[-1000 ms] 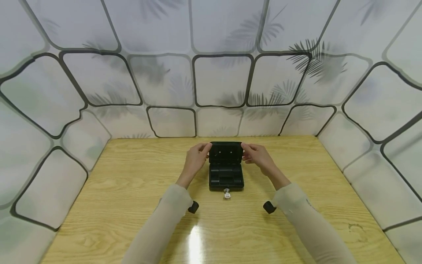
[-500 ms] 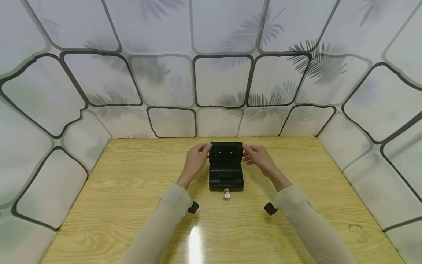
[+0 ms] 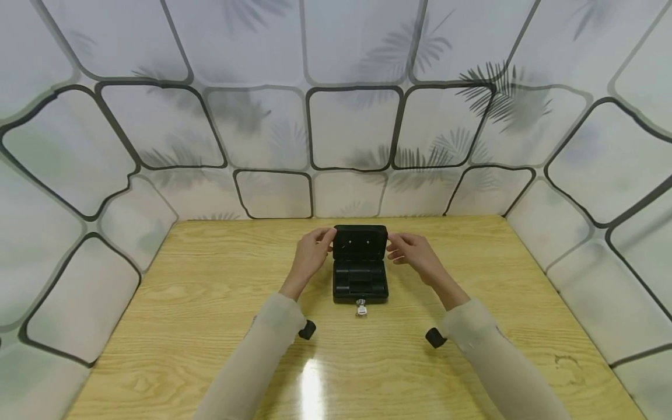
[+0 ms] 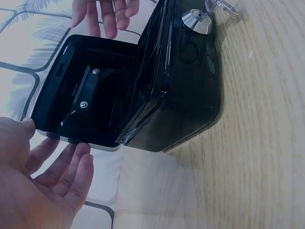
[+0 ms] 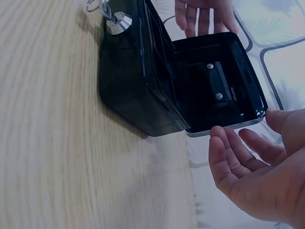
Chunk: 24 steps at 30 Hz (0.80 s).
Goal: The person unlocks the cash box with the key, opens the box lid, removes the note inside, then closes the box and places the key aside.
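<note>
1. A wooden table (image 3: 210, 303) stands within pale walls (image 3: 357, 128) marked with dark rounded outlines and leaf shadows.
2. A small black box (image 3: 360, 274) sits at the middle of the table, its lid (image 3: 360, 242) raised upright.
3. A key (image 3: 361, 307) sticks out of the lock on the box's near side.
4. The left hand (image 3: 312, 252) touches the lid's left edge with relaxed fingers.
5. The right hand (image 3: 412, 249) is open just beside the lid's right edge, fingers loose, gripping nothing.
</note>
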Each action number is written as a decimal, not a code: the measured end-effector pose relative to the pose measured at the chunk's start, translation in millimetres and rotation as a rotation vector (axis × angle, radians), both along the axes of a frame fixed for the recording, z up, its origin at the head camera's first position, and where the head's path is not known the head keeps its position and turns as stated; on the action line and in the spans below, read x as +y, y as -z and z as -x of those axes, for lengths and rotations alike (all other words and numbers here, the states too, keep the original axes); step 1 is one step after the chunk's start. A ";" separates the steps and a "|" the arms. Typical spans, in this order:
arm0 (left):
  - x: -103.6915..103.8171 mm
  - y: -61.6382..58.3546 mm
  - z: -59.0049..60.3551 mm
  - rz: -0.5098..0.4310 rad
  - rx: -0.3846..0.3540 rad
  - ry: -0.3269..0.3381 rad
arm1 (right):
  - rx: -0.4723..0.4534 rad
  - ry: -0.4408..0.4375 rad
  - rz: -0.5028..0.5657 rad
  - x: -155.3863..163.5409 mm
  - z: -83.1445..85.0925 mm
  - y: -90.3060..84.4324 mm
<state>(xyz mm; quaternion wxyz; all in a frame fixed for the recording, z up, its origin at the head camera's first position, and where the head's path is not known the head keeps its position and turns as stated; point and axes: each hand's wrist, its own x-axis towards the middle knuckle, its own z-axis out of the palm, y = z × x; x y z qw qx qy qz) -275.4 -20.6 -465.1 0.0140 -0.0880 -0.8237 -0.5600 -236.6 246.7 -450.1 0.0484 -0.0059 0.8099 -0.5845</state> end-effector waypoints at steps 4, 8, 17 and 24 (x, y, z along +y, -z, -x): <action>-0.3 1.5 -0.4 -0.012 0.000 0.003 | 0.014 -0.015 -0.016 2.7 -7.1 0.5; -0.7 3.9 0.2 -0.023 0.005 0.003 | 0.022 -0.024 -0.056 5.4 -14.3 1.7; -1.6 6.6 1.3 -0.040 0.023 0.001 | 0.130 -0.091 -0.220 4.7 -27.8 13.2; -5.2 13.9 -2.3 -0.006 0.028 0.011 | 0.199 -0.118 -0.355 -0.1 -34.1 21.9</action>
